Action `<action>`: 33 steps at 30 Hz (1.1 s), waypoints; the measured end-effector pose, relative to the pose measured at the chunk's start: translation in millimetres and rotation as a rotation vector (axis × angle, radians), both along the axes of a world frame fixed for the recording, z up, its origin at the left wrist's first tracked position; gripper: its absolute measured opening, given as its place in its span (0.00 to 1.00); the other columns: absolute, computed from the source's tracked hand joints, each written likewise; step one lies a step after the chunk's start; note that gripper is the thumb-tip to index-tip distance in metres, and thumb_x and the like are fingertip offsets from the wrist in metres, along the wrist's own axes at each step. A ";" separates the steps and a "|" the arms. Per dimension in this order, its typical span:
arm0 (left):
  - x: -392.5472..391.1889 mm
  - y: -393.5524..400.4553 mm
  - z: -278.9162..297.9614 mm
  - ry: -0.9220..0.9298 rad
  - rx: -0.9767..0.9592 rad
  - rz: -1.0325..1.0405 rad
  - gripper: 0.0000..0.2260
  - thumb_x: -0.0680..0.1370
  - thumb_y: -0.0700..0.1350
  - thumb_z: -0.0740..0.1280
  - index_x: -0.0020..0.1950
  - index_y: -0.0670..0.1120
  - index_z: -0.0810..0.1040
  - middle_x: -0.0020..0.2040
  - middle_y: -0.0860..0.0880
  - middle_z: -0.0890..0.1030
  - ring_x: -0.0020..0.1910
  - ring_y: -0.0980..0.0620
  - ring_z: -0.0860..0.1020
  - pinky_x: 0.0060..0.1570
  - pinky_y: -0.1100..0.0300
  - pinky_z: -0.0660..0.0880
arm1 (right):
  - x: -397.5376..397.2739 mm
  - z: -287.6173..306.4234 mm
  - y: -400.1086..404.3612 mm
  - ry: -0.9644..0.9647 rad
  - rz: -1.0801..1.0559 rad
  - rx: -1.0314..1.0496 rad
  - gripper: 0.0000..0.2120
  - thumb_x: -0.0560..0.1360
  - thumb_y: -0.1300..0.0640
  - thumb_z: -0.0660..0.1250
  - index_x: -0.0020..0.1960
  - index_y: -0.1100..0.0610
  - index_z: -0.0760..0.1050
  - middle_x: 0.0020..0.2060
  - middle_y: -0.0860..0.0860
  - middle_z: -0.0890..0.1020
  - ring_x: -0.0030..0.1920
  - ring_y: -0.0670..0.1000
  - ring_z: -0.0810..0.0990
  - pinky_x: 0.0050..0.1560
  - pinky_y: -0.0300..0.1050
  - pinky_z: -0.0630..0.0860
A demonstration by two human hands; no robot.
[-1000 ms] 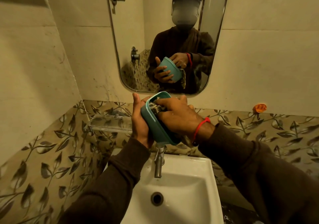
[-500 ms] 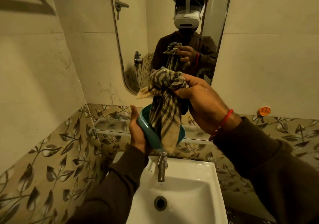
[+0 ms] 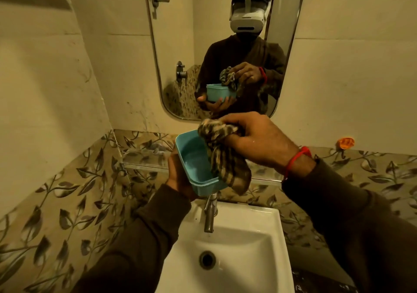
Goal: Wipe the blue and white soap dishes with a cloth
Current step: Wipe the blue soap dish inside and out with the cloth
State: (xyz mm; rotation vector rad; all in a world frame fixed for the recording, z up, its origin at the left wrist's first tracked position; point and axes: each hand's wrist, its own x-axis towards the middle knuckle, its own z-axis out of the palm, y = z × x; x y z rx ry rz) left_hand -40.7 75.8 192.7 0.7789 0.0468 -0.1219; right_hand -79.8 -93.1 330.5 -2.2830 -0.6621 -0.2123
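Holding one blue soap dish (image 3: 195, 164) up over one white sink (image 3: 246, 243), left hand (image 3: 178, 177) under it, fingers curled round its bottom and far side, open side of dish facing up and toward the camera

Bunching one striped cloth (image 3: 223, 155) in right hand (image 3: 257, 141), fingers closed tight round the top of it, loose end hanging down over the right edge of the dish and touching that rim

Showing pale wet marks inside the dish, bottom bare

Wearing one red thread (image 3: 295, 159) round the right wrist, dark sleeves on both arms

Standing just under the dish: one metal tap (image 3: 210, 213), at the back of the sink, one round drain hole (image 3: 207, 259) lower down

Hanging on the wall behind: one mirror (image 3: 180, 44), showing the same dish, cloth and two hands again

Running along the wall below the mirror: one clear glass shelf (image 3: 144, 155), just behind the dish

Sticking on the leaf tiles far right: one small orange thing (image 3: 345, 143), too small to tell what

Only one soap dish seen, the blue one
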 end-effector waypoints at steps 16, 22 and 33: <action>-1.8 -12.8 23.2 -0.128 -0.013 -0.031 0.37 0.78 0.72 0.55 0.54 0.41 0.87 0.53 0.39 0.86 0.54 0.40 0.85 0.49 0.47 0.82 | -6.0 -49.3 42.2 -0.113 0.071 -0.383 0.21 0.79 0.57 0.64 0.71 0.53 0.69 0.64 0.53 0.73 0.62 0.54 0.70 0.67 0.51 0.69; -4.6 -1.8 39.4 -0.217 0.101 -0.129 0.38 0.78 0.70 0.55 0.54 0.37 0.85 0.49 0.38 0.86 0.50 0.41 0.85 0.49 0.49 0.83 | -10.1 -45.6 31.6 0.209 0.237 0.114 0.17 0.81 0.60 0.61 0.70 0.53 0.73 0.59 0.47 0.76 0.60 0.46 0.75 0.63 0.47 0.75; -10.2 2.1 49.5 -0.184 0.212 -0.031 0.31 0.76 0.66 0.60 0.52 0.36 0.78 0.45 0.38 0.79 0.42 0.44 0.79 0.41 0.53 0.79 | -22.2 -31.9 6.4 -0.336 0.425 -0.932 0.23 0.73 0.52 0.72 0.67 0.49 0.73 0.65 0.51 0.74 0.62 0.54 0.70 0.57 0.44 0.70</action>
